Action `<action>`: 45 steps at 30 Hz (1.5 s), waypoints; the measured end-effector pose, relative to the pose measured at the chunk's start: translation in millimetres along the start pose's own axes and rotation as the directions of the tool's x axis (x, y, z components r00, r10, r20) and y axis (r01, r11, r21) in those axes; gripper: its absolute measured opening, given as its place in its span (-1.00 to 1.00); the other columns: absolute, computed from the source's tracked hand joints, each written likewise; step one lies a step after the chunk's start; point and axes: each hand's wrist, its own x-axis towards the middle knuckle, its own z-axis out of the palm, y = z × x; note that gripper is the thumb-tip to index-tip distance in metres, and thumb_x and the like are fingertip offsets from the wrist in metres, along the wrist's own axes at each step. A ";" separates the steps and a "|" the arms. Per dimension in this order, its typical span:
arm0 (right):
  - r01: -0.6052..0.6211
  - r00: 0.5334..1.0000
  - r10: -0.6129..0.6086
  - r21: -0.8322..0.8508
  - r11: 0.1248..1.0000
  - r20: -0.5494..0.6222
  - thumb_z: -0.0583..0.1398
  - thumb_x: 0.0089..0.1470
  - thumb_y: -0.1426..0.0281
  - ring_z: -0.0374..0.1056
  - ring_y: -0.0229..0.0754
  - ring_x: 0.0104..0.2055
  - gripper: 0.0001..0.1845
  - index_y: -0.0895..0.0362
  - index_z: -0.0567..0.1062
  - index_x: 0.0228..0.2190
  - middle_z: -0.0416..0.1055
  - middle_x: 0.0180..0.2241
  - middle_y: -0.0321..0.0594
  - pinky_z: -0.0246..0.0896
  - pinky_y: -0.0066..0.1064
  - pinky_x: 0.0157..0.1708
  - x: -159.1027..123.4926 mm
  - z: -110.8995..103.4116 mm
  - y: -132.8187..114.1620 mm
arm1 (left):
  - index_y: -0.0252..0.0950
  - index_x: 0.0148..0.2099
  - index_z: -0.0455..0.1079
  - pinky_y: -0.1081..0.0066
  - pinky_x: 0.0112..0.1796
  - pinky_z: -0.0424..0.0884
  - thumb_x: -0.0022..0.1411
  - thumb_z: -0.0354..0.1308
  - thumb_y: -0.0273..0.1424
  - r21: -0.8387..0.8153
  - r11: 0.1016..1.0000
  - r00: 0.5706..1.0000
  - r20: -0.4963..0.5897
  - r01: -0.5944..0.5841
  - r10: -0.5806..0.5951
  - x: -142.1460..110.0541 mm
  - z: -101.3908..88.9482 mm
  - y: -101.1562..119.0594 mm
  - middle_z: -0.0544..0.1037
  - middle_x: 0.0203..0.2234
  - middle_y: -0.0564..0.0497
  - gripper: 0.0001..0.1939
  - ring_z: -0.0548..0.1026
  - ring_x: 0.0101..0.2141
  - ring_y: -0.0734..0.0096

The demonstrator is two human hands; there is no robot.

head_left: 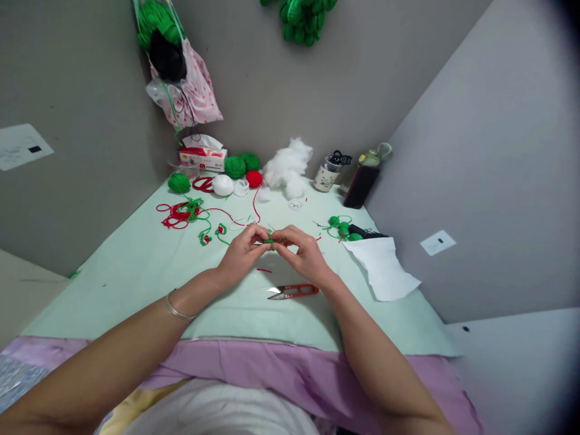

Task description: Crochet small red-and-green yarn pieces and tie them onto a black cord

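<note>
Both hands are pinched shut on a small green yarn piece [268,240], left hand [244,254] and right hand [301,252] nearly meeting over the pale green tabletop [149,284]. Fingers cover most of it, so I can't make out its shape or stitches, or whether there's a hook or needle in there.

Just below the hands, red-handled snips [294,292] lie with pointy metal blades apart. Left of them there's a loopy tangle of red yarn [173,216] and green yarn [193,208], plus little red-white-green bits [205,238]. Beyond the hands: round, tightly wound balls, a white ball [223,185] and a red ball [254,179], then super fluffy white stuffing [290,166]. Off to the right, a crinkly white sheet [385,269] sits by some green knobbly pieces [343,229], too small to read properly. Up top, a green bobbly bunch [303,21] gets cut off by the frame edge.
</note>
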 end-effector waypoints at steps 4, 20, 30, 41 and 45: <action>0.020 1.000 -0.019 -0.039 0.999 0.019 0.20 0.22 0.42 0.39 -0.25 -0.28 -0.79 0.04 0.55 -0.11 0.43 -0.29 -0.25 0.28 -0.42 -0.28 -0.6 -0.4 1.2 | -0.22 -0.18 0.28 0.34 -0.12 0.36 0.25 0.22 -0.40 -0.024 1.000 1.000 0.000 -0.012 0.012 -0.4 -1.5 -5.6 0.39 -0.23 0.03 -0.84 0.43 -0.16 0.37; -0.135 0.991 0.136 0.160 0.978 0.004 0.25 0.16 0.28 0.44 -0.22 -0.28 -0.85 0.11 0.51 -0.28 0.51 -0.31 -0.23 0.34 -0.37 -0.25 2.6 4.0 1.8 | -0.21 -0.08 0.32 0.36 -0.14 0.44 0.20 0.27 -0.41 0.023 0.998 0.998 -0.051 0.050 -0.049 -1.1 -2.0 1.4 0.42 -0.21 0.02 -0.74 0.46 -0.15 0.37; -0.047 0.996 0.049 0.033 0.998 -0.078 0.21 0.18 0.41 0.41 -0.23 -0.33 -0.94 0.09 0.51 -0.29 0.47 -0.34 -0.24 0.32 -0.37 -0.30 1.3 4.5 2.3 | -0.26 -0.22 0.39 0.37 -0.19 0.40 0.21 0.26 -0.36 -0.022 0.995 0.995 0.016 0.098 -0.098 1.2 -1.7 5.7 0.45 -0.30 0.04 -0.87 0.47 -0.25 0.39; -0.082 0.991 0.096 0.135 0.987 -0.097 0.24 0.17 0.33 0.43 -0.23 -0.34 -0.90 0.10 0.53 -0.31 0.51 -0.34 -0.23 0.32 -0.38 -0.31 1.1 5.0 2.0 | -0.26 -0.19 0.43 0.37 -0.23 0.39 0.21 0.27 -0.34 -0.064 0.991 0.993 0.014 0.116 -0.115 1.7 -1.5 9.5 0.50 -0.35 0.05 -0.85 0.51 -0.31 0.38; -0.110 0.993 0.114 0.210 0.972 -0.005 0.17 0.23 0.33 0.44 -0.24 -0.31 -0.85 0.10 0.53 -0.24 0.51 -0.30 -0.22 0.36 -0.37 -0.25 1.0 1.4 0.1 | -0.27 -0.25 0.41 0.36 -0.23 0.40 0.14 0.33 -0.33 -0.131 0.977 0.986 0.010 0.168 -0.168 4.4 -3.4 10.3 0.52 -0.41 0.07 -0.80 0.53 -0.36 0.39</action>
